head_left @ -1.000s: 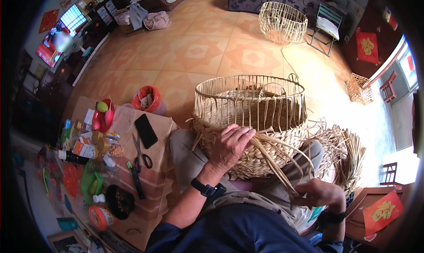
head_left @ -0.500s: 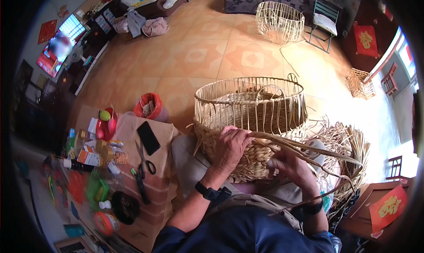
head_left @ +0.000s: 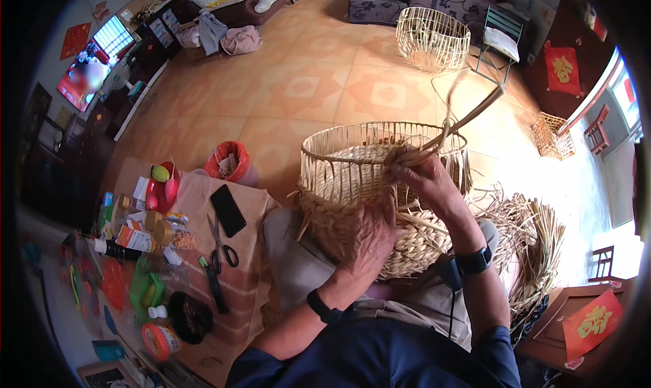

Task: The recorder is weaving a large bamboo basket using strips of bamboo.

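A large round basket (head_left: 420, 242) leans in front of me against my lap. Its lower wall is thickly woven from dried plant strands, and bare upright stakes rise to a thin rim. My left hand (head_left: 369, 235) presses on the near wall at the top of the weave, fingers close together; its fingertips are partly hidden. Higher up, at the rim's near side, my right hand (head_left: 427, 178) is closed round a bundle of dried strands (head_left: 475, 110). The loose ends of the bundle stick up to the far right, blurred by motion.
A heap of dried strands (head_left: 529, 246) lies at my right. On the low table (head_left: 247, 252) at my left are scissors (head_left: 218, 246), a phone (head_left: 228, 210), jars and a knife-like tool (head_left: 214, 286). A red-lined bin (head_left: 227, 161) stands behind it. Another frame basket (head_left: 432, 41) stands far off.
My right hand has risen from beside the lower weave to the rim and now grips the strands, which swing upward. My left hand has let go of them and moved lower on the wall.
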Motion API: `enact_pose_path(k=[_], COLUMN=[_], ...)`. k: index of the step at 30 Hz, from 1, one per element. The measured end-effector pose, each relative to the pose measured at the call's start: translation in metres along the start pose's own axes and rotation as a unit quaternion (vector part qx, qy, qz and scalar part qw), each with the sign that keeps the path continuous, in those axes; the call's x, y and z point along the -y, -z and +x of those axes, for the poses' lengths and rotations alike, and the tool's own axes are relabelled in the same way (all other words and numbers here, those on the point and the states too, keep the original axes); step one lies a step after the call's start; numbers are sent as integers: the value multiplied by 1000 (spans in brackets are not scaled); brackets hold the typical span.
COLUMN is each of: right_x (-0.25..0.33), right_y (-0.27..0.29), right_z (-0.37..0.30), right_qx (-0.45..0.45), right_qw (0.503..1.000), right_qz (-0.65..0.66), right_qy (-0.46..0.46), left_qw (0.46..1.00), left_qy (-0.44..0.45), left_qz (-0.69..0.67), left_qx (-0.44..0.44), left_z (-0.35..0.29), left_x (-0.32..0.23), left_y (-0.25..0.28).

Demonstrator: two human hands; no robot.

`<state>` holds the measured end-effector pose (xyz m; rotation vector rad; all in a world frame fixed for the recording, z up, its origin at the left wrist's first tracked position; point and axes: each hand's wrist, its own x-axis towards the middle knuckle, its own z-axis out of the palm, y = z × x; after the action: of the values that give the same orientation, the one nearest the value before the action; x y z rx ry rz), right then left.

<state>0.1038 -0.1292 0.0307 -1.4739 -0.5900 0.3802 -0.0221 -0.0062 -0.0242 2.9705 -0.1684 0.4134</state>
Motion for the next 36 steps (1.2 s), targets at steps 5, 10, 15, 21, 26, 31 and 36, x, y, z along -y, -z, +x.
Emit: enact_pose_path(k=[5,10,15,21,26,31,36], right_x=[16,-7,-36,-29,-20,-27,-40], right_y=[-7,-27,-25,-20,-15,-30,-38], right_z=[-15,-29,-22,-22,-44,-75,-115], right_qx=[-34,-32,-85,-43,-60,-181,-278], right_qw=[953,789,793,883,907,956,957], right_qz=[-297,-606,-580,-457,-410,-226,-67], right_qy=[-42,97,166,101,71,-47,-56], left_qw=[997,993,975,981,963,976,976], left_qy=[-29,-49,-72,-51,-98,-43,-64], left_qz=[64,-90,-202,-185,-235,-211,-208], left_qx=[-24,-59,-57,-36,-87,-40,-29], left_z=[2,0,7,4,6,7,8], left_x=[0,8,16,25,26,25,23], left_y=[-6,-9,-9,-8,-19,-11,-8])
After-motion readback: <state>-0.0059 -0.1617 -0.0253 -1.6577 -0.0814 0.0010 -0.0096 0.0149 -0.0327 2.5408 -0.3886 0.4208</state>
